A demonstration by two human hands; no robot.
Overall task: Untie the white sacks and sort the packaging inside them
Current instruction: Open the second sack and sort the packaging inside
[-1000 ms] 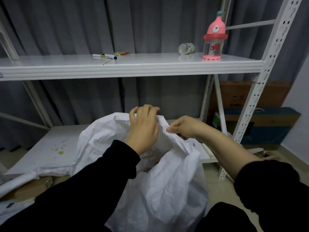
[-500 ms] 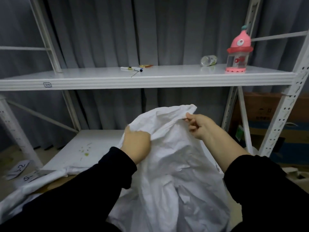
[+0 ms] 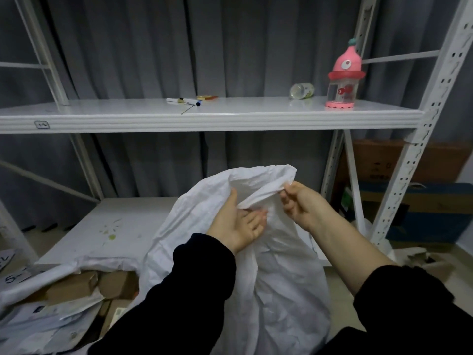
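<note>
A crumpled white sack (image 3: 279, 283) stands upright in front of me, its mouth raised toward the lower shelf. My right hand (image 3: 298, 204) pinches a twisted fold of the sack's top edge. My left hand (image 3: 236, 222) lies palm up against the sack just below that fold, fingers straight and thumb pointing up. What is inside this sack is hidden. A second white sack (image 3: 33, 283) lies slumped at the lower left, with brown cardboard boxes (image 3: 71, 286) and printed paper packaging (image 3: 43, 319) showing in it.
A white metal rack stands ahead. Its upper shelf (image 3: 230, 119) carries a marker pen (image 3: 183, 101), a clear jar on its side (image 3: 302, 90) and a pink bottle (image 3: 341, 80). The lower shelf board (image 3: 115, 226) has green stains. Cardboard boxes (image 3: 399, 165) stand behind the right upright.
My left hand let go of the sack's edge and turned palm up with its fingers straight. My right hand kept its pinch on the top fold, and the sack's mouth opened a little.
</note>
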